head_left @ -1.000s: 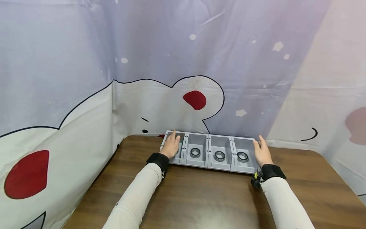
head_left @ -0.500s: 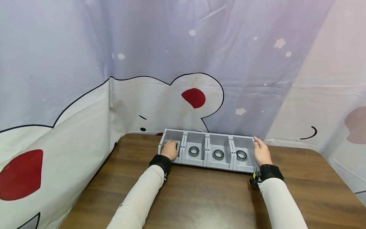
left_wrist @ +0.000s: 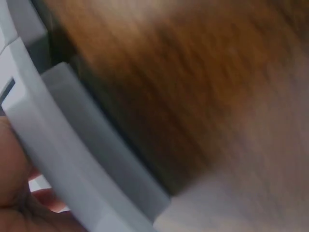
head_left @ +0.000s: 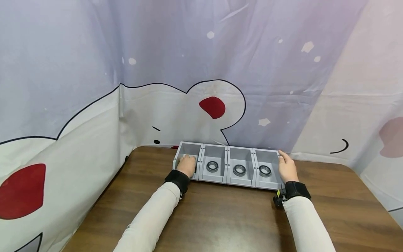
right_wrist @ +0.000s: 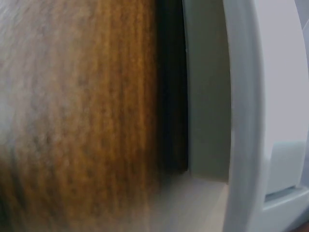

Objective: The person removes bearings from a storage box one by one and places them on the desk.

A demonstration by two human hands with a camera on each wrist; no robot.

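A row of joined grey bins (head_left: 213, 181) stands at the back of the table. My left hand (head_left: 186, 166) reaches down into the leftmost bin with its fingers curled; a dark edge of a bearing shows beside it, mostly hidden. In the left wrist view, thumb and fingers (left_wrist: 12, 169) lie just behind the bin's front lip. Flat in the other bins lie a metal bearing (head_left: 212, 166), a second bearing (head_left: 239, 170) and a third bearing (head_left: 264, 171). My right hand (head_left: 288, 170) rests along the right side wall of the rightmost bin, fingers fairly straight at its far corner.
The brown wooden table (head_left: 204, 217) extends in front of the bins and to both sides. A printed cloth (head_left: 170, 115) hangs right behind the bins and along the left side of the table. Black straps with small cameras circle both wrists.
My left hand has lowered from above the leftmost bin into it, and its fingers have curled. The right fingers have moved slightly left onto the rim. The head view has shifted a little.
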